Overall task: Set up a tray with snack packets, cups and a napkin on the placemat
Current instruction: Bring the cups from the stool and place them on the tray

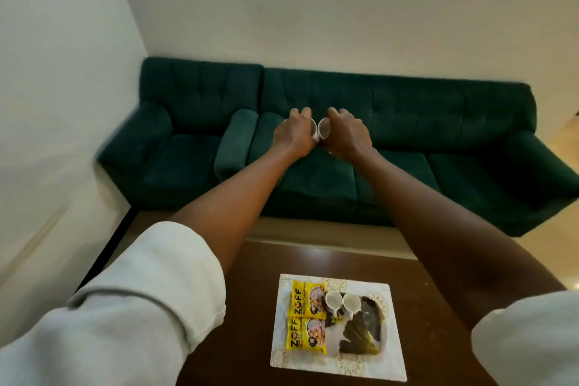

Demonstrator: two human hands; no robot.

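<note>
Left hand [293, 135], right hand [344, 135] — gripping cups [324, 129], sofa [407, 122] behind

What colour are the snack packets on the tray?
The snack packets are bright yellow with black letters. The head view shows them best.

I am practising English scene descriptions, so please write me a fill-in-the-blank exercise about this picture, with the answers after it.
1. The left hand and the right hand each hold a ____ cup.
2. Both snack packets are ____.
3. The placemat lies on a ____ table.
4. Beside the packets stand ____ other cups.
Answers: white, yellow, brown, two.
</note>
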